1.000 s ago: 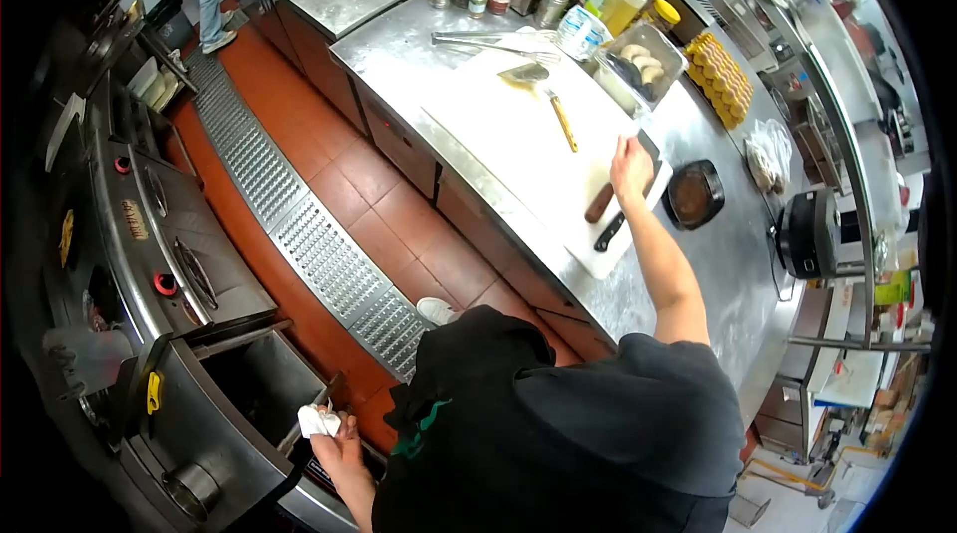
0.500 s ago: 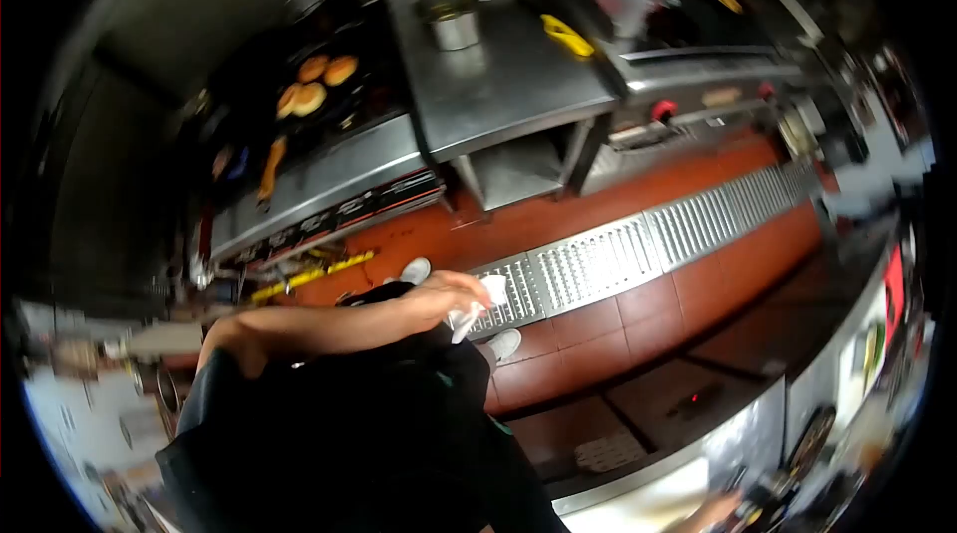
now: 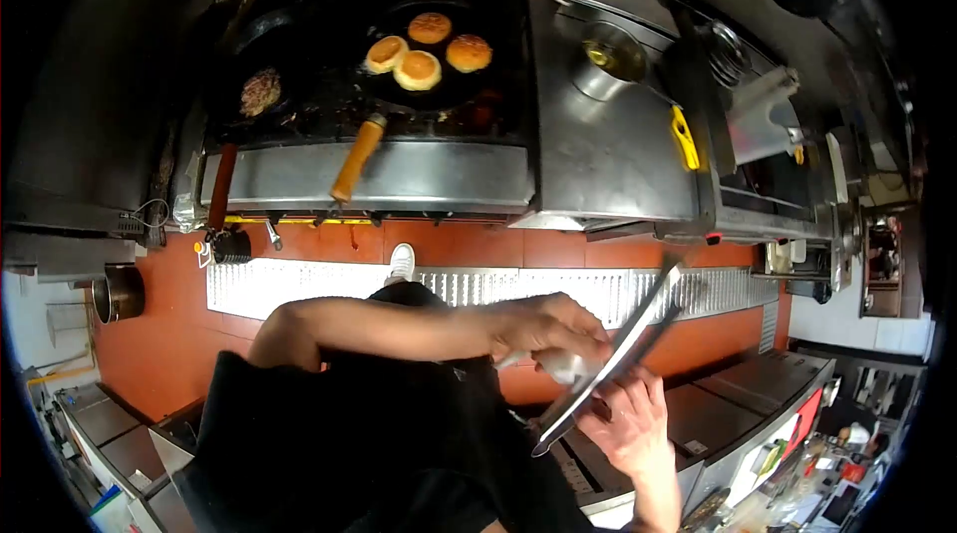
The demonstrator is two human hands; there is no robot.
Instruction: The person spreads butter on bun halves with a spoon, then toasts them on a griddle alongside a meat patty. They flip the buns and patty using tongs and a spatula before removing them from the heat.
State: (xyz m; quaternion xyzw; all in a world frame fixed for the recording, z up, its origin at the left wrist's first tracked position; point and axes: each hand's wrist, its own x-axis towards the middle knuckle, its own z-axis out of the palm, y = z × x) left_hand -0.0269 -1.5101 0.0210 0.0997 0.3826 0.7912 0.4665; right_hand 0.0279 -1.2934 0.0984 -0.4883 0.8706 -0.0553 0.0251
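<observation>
My left hand [image 3: 548,326] is closed on a crumpled white cloth [image 3: 564,367], held against a thin flat object [image 3: 630,342] with a bright rim. That object is tilted, almost edge-on and partly blurred, so I cannot tell whether it is a plate or a tray. From the other side, my right hand [image 3: 633,423] grips its lower part with bent fingers. Both hands are in front of my dark clothing, above the floor.
Ahead, a dark pan holds several round buns [image 3: 417,71]; a browned patty [image 3: 261,92] lies left. Wooden handle [image 3: 357,159] juts over the stove edge. A metal pot [image 3: 608,61] and yellow-handled tool [image 3: 684,138] rest on the steel counter. A counter [image 3: 743,438] stands behind right.
The view has turned and straightened toward the stove. My right hand has come from the lower right edge with the flat object, and my left hand has brought the cloth to it.
</observation>
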